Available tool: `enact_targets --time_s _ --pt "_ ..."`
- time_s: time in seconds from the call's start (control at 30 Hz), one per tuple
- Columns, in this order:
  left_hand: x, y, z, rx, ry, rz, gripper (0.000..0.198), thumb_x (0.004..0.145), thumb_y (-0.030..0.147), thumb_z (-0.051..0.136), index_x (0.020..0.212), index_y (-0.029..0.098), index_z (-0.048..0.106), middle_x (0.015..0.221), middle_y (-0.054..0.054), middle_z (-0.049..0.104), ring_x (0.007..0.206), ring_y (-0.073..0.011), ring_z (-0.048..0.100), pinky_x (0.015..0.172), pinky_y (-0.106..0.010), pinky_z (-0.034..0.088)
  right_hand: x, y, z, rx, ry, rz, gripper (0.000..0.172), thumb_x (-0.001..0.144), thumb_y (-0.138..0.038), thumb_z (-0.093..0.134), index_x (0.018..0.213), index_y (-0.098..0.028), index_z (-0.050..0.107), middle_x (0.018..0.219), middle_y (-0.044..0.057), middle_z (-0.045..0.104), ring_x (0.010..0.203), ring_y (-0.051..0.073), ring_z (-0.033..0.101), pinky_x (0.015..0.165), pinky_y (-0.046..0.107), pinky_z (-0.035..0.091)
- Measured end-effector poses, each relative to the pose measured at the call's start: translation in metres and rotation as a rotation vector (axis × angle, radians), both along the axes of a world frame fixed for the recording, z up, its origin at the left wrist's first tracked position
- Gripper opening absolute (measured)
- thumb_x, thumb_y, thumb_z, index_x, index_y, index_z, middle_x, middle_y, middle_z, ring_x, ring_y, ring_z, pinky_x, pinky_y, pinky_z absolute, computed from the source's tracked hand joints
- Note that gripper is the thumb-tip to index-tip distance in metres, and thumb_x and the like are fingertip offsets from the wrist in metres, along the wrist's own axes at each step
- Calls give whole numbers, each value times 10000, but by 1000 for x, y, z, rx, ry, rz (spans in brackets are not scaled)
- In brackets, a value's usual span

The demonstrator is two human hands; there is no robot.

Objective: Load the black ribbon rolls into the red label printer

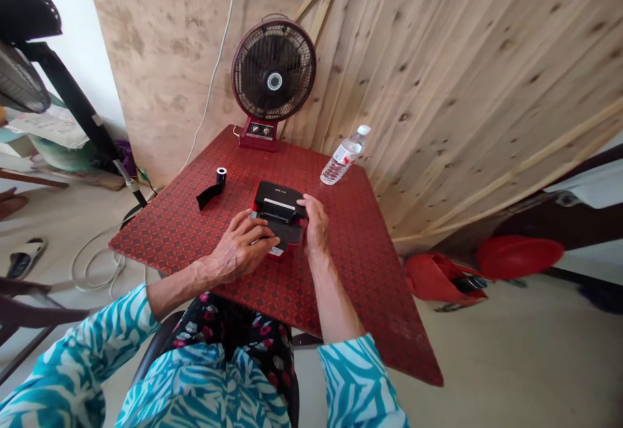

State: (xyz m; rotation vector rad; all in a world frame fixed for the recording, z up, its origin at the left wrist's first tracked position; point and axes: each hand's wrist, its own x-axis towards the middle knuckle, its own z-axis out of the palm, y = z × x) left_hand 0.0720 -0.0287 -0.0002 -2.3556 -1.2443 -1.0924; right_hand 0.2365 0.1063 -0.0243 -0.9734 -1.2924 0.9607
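A black and red device (278,193) with its lid raised lies on the red patterned table, in front of my body. My left hand (244,244) rests over the device's left and near part, fingers spread and slightly bent, touching its dark inner surface. At the device's right side, my right hand (315,221) holds the edge, the thumb and fingers around the corner. A black roll with a white core (221,176) stands to the left, a dark strip trailing from it.
A maroon fan (274,82) stands at the table's (180,226) back corner. A clear water bottle (343,157) is tilted in view at the back right. A floor fan (80,90) stands left; a red bag (440,277) lies right.
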Motion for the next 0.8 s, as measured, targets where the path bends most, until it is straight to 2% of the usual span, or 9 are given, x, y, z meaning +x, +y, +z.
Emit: enact_targets --time_s 0.07,0.2,0.33,0.47,0.63,0.73,0.8 --pt "0 -1 -1 -7 -5 -10 211 908 179 555 1077 216 677 996 -30 727 1078 -200 601 1118 -449 306 0 -17 -7 -58 98 2 249 748 -414 607 856 -214 710 1146 48 663 1141 205 557 1044 386 369" --pt "-10 3 1 -63 -65 -40 277 930 345 537 1148 215 648 1049 -63 709 1110 -224 590 1105 -461 316 -4 -27 -9 -169 238 21 305 698 -358 636 970 -226 684 1082 32 685 1037 199 596 1001 417 415" --pt "-30 16 4 -180 -155 96 486 944 491 450 1289 168 565 1262 -142 619 1230 -275 513 1072 -472 339 -6 -25 -5 -195 261 37 336 682 -356 651 990 -223 674 1053 29 691 999 197 606 972 417 440" --pt "-41 25 0 -265 -125 149 499 950 514 416 1282 172 567 1319 -139 589 1292 -298 458 1085 -484 309 -6 -28 -4 -194 277 54 353 686 -358 659 1013 -225 659 1065 30 685 995 193 615 980 415 441" --pt "-41 24 -4 -294 -110 156 531 939 565 404 1255 177 581 1301 -140 600 1292 -299 459 1101 -490 289 -7 -31 -7 -185 275 80 368 726 -367 634 1072 -241 629 1143 39 668 1059 197 602 1021 433 423" --pt "-41 23 -4 -343 -180 136 521 926 573 429 1244 194 592 1303 -130 601 1293 -297 461 1106 -491 286 -7 -31 -10 -177 262 87 371 748 -367 620 1098 -245 620 1171 42 660 1093 200 594 1037 444 416" --pt "-41 23 -5 -401 -322 85 478 939 535 420 1220 199 613 1300 -123 601 1278 -285 479 1100 -473 309 -7 -30 -11 -170 258 85 368 758 -365 613 1106 -246 617 1184 42 656 1112 200 588 1045 450 410"
